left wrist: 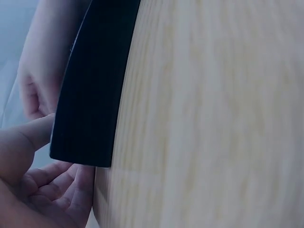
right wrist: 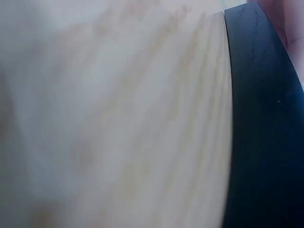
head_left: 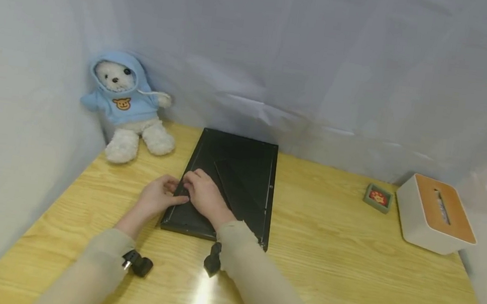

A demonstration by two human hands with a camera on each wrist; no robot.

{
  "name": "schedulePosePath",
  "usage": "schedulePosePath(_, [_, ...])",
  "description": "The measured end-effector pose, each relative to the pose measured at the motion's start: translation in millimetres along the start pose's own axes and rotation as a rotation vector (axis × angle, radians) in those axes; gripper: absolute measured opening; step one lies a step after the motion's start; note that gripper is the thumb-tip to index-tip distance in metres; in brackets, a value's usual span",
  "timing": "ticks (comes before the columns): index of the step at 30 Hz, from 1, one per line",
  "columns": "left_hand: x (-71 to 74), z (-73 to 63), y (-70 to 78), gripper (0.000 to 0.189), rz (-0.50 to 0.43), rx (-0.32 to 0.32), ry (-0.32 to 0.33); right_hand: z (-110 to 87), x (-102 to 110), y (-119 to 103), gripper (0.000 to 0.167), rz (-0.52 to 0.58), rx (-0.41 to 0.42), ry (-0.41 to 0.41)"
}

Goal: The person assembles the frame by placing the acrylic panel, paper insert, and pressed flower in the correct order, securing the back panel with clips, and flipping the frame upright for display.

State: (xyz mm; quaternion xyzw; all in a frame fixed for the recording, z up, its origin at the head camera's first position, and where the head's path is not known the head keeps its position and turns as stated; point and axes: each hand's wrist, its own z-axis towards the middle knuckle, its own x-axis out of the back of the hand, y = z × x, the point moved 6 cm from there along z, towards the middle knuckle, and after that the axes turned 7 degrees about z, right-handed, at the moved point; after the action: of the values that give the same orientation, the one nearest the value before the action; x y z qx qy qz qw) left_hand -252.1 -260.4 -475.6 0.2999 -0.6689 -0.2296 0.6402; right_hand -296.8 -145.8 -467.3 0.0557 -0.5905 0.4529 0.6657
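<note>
A black picture frame [head_left: 248, 152] lies with its back up, and a flat stand leg [head_left: 239, 189] shows on that back. Beside the frame's left edge is my left hand [head_left: 158, 198]; its thumb reaches over the edge onto the back while the other fingers curl at the side. My right hand [head_left: 204, 195] is over the left part of the back, fingers bent down near the same edge. What its fingertips hold there I cannot tell. In the left wrist view, the frame's dark side [left wrist: 92, 95] runs past both hands. The right wrist view shows another side [right wrist: 261, 118].
On the wooden table [head_left: 330, 262], a plush bear in a blue hoodie [head_left: 129, 104] sits at the back left. A small green-framed picture [head_left: 378, 197] and a white tissue box with an orange lid [head_left: 434, 216] stand at the right. Pale curtains [head_left: 325, 71] hang behind.
</note>
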Motion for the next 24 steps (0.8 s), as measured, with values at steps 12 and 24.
schedulePosePath(12, [-2.2,-1.1,-0.3,0.058,-0.041,0.021,-0.014,6.3,-2,15,0.04,0.241,-0.578,-0.083])
schedulePosePath(24, [-0.9,1.4,-1.7,0.056,-0.023,0.054,-0.003,8.8,-5,18,0.037,0.472,-0.574,-0.062])
